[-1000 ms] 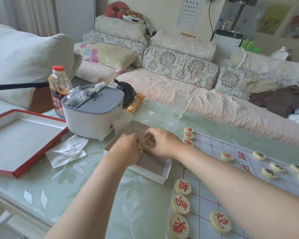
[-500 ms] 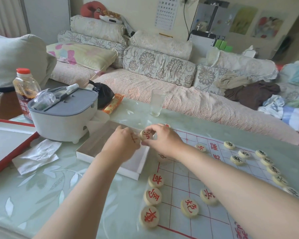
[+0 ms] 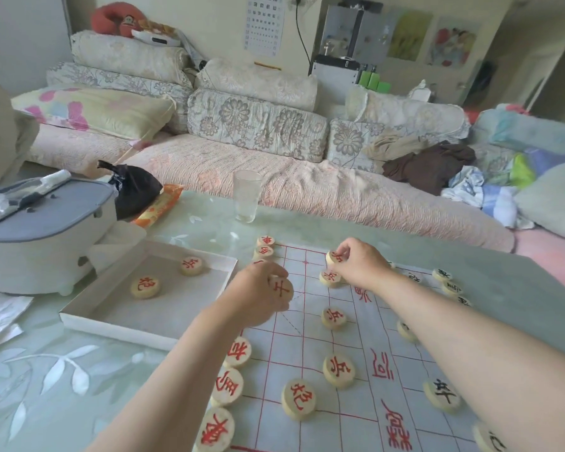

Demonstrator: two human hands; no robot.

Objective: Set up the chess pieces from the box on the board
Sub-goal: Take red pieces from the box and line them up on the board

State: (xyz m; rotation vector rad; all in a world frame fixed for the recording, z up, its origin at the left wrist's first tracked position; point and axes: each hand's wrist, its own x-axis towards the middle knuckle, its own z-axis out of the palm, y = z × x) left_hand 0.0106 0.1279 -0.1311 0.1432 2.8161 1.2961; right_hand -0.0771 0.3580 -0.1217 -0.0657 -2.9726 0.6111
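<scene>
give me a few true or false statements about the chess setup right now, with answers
1. Two red-lettered pieces lie in the white box. True: one nearer, one farther back.
2. The right hand is empty. False: its fingers hold a red-lettered piece above another piece on the board.
3. The left hand holds a red-lettered piece at the board's edge. True.
4. The drinking glass lies tipped over. False: it stands upright on the table.
5. Every piece on the board has red lettering. False: pieces on the right, such as one, have black lettering.
</scene>
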